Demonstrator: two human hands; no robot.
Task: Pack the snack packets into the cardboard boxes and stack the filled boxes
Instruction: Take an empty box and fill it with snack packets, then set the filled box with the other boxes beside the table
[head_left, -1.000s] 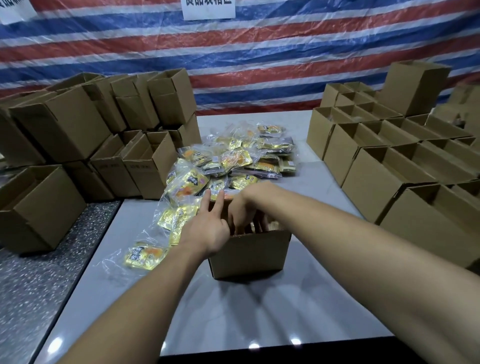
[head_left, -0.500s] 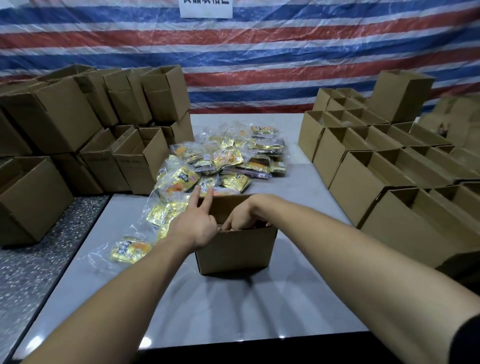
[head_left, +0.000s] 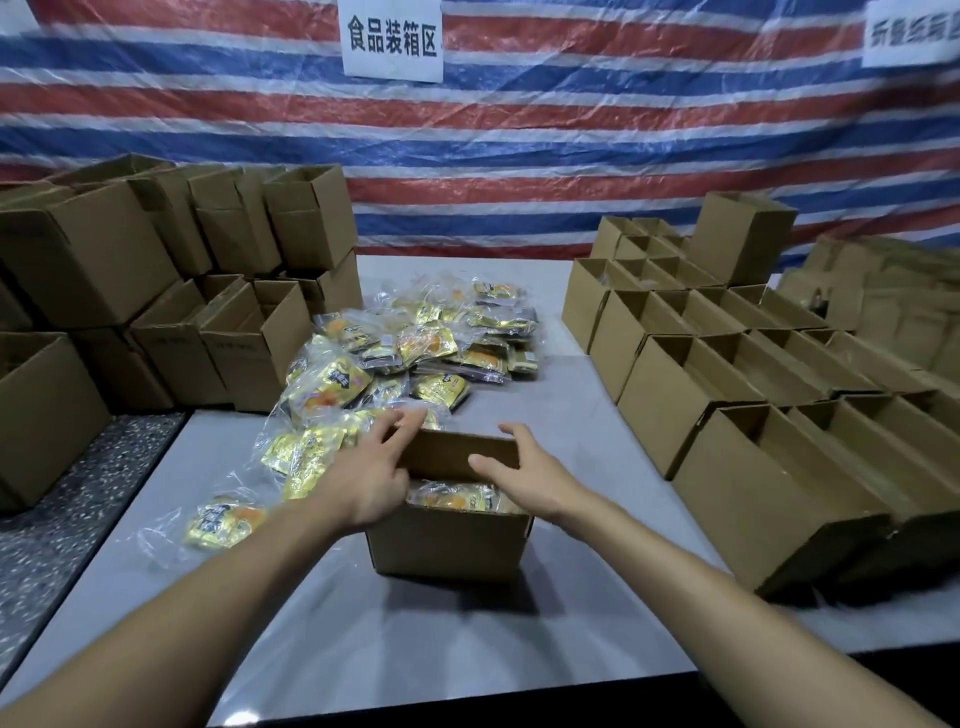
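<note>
While the open cardboard box (head_left: 447, 540) stands in the middle of the grey table (head_left: 571, 623), both hands are at its top. Inside the box lie snack packets (head_left: 452, 496), under its raised far flap (head_left: 452, 452). The left hand (head_left: 371, 470) is at the left side of the box, fingers spread wide and holding nothing; its fingertips seem to touch the flap, but the view is not clear there. The right hand (head_left: 527, 470) is at the right side, fingers straight and loosely apart, also holding nothing. Behind the box lies a pile of loose packets (head_left: 415, 343). To its right stand rows of open boxes (head_left: 727, 374), to its left stacked boxes (head_left: 156, 291).
</note>
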